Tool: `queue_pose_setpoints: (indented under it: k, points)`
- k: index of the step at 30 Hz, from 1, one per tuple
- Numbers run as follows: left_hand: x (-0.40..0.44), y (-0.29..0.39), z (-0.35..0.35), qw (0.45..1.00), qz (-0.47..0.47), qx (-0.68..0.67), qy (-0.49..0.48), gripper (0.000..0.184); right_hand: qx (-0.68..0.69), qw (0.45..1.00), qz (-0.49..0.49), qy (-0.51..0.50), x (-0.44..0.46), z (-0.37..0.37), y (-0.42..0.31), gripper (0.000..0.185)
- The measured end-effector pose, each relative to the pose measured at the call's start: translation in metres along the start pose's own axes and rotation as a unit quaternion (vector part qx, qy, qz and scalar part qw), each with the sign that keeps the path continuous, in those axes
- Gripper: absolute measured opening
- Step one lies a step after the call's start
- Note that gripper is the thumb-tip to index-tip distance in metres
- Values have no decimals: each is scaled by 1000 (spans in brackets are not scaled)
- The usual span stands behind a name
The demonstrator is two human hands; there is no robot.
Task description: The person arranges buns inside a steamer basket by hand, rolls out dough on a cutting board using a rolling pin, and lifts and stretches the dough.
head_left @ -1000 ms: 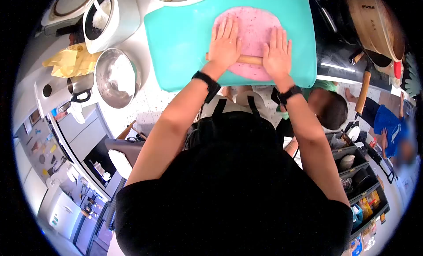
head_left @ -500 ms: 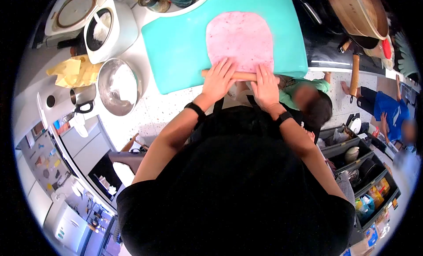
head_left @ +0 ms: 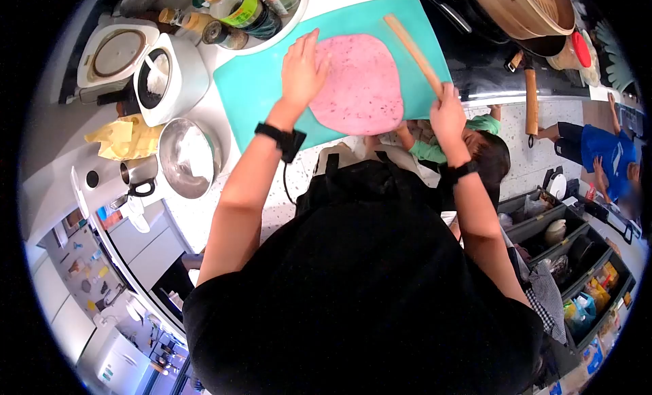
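Note:
A flattened sheet of pink dough (head_left: 358,86) with dark specks lies on the turquoise mat (head_left: 241,106). My left hand (head_left: 305,70) is open, fingers stretched out, at the dough's left edge; I cannot tell whether it presses on it. In my right hand (head_left: 448,116) is a wooden rolling pin (head_left: 413,54), gripped by its near end and slanting up to the left, at the right side of the dough. The pin is slightly blurred.
Left of the mat stand a metal bowl (head_left: 186,157) with white powder and a white rice cooker (head_left: 178,76). Bottles (head_left: 248,14) stand on a tray behind. A stove (head_left: 475,82) with a pan and bamboo steamer (head_left: 526,11) is right. A person (head_left: 485,147) is close on my right.
My right hand has lifted the rolling pin off the dough's near edge and swung it to the right side. My left hand has let go of the pin and moved up and left.

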State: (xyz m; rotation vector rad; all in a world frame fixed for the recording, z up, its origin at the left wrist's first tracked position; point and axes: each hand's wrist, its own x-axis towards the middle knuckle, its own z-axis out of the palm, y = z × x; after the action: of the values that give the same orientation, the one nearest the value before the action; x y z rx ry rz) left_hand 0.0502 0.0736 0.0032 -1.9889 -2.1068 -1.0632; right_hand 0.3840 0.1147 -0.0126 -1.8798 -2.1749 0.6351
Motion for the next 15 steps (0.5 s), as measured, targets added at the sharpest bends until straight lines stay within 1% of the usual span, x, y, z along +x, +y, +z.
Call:
queue_pose_setpoints:
  k: [2, 3, 5, 6, 7, 8, 9, 11, 12, 14, 15]
  points:
    - [8, -31, 33, 979, -112, 24, -170, 72, -97, 992, -53, 53, 31, 11, 21, 44]
    - [11, -35, 43, 979, -110, 27, -169, 72, -94, 993, -54, 54, 40, 13, 19, 44]
    - [18, -33, 60, 924, -189, 91, -320, 70, -104, 964, -165, 182, 54, 8, 5, 49]
    - [18, -32, 65, 923, -190, 93, -320, 70, -55, 977, -166, 122, 60, 4, -6, 49]
    - [18, -31, 67, 930, -203, 91, -293, 66, -52, 977, -166, 122, 67, 6, -19, 49]
    - [21, -31, 68, 936, -215, 90, -265, 63, 21, 981, -188, 53, 78, 12, -29, 48]
    - [28, -34, 69, 935, -217, 94, -266, 63, 94, 974, -207, -19, 88, 18, -40, 46]
    - [40, -41, 66, 897, -244, 31, -368, 49, 157, 965, -201, -60, 118, 49, -55, 48]
    - [38, -40, 63, 894, -250, 33, -371, 49, 159, 964, -200, -68, 131, 62, -63, 48]
    - [40, -36, 52, 903, -212, -22, -374, 40, 54, 971, -221, -74, 150, 79, -79, 58]
    - [39, -32, 44, 901, -216, -19, -376, 40, 57, 970, -222, -79, 154, 80, -83, 58]
